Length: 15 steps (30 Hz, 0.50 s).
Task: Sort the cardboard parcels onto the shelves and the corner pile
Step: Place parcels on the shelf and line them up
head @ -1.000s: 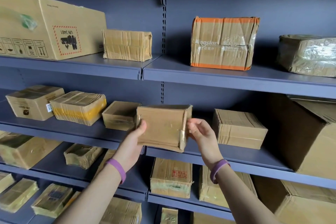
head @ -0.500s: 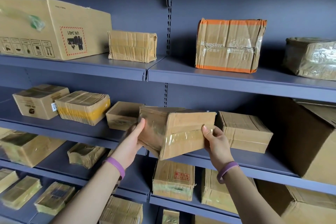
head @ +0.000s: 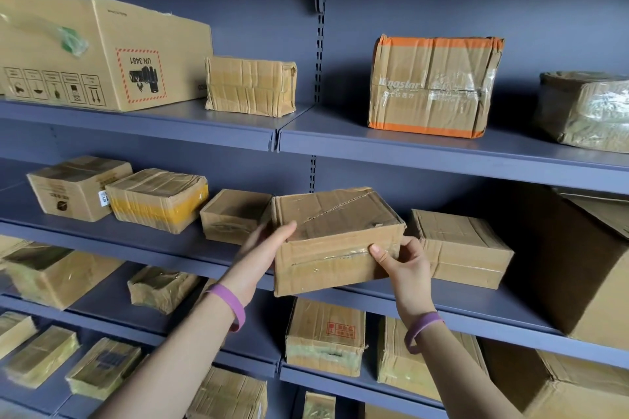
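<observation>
Gripping 2 ends, the left hand [head: 269,248] and right hand [head: 405,265] hold the box [head: 340,224] over the shelf [head: 493,325]; it seems light, stiff, slippery.

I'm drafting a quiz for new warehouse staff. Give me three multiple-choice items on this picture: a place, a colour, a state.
1. Where is the held parcel? A on the floor; B at the front of the middle shelf; C in a trolley.
2. What colour tape edges the printed parcel on the top shelf? A orange; B green; C blue.
3. What holds the held parcel? A one hand alone; B nothing; C both hands.
B: it is level with that shelf's parcels. A: orange bands top and bottom. C: left hand and right hand grip its sides.
</observation>
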Tool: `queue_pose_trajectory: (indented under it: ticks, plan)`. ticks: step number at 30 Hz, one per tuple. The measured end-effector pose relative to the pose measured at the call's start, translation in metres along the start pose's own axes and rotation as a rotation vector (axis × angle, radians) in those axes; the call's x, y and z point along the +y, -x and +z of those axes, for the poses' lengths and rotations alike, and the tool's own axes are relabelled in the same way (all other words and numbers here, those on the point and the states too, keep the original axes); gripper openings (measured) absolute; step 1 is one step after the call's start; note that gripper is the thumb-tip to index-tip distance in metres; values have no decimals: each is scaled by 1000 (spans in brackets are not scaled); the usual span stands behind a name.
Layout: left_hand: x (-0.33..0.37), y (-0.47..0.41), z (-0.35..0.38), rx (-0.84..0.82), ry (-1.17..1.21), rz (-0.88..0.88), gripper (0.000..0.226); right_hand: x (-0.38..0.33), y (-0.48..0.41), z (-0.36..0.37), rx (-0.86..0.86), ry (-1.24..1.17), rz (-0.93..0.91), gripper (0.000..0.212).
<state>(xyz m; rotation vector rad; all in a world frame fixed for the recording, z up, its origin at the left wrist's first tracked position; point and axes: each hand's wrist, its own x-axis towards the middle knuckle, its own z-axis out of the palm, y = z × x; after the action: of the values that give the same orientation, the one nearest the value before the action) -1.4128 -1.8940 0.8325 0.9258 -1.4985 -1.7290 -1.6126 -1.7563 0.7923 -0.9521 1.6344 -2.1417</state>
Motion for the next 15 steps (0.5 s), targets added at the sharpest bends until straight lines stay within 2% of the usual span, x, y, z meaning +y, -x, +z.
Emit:
queue_pose_trajectory:
  ticks: [3,7,9,10,12,13,15]
  plan:
    - [-4,-6,-8,-3,15,-15,97,2,2,-3,-118,-1,39,48]
    - [-13,-8,-14,-11,9,3,91,0,4,-4,-257,19,92,77]
    - [-11,-2,-11,-20,-19,25,82,-2,3,-2,-251,-12,160,99]
    - [-9,0,-10,-27,-41,34,73,-4,2,0,-241,-26,175,102]
    - [-7,5,-9,-37,-104,59,57,-5,-1,3,-224,-31,184,99]
    - [-7,5,-10,-43,-136,72,56,-7,-1,4,-213,-28,189,91]
    - [-9,4,-11,-51,-188,86,63,-9,-2,8,-197,-9,176,59]
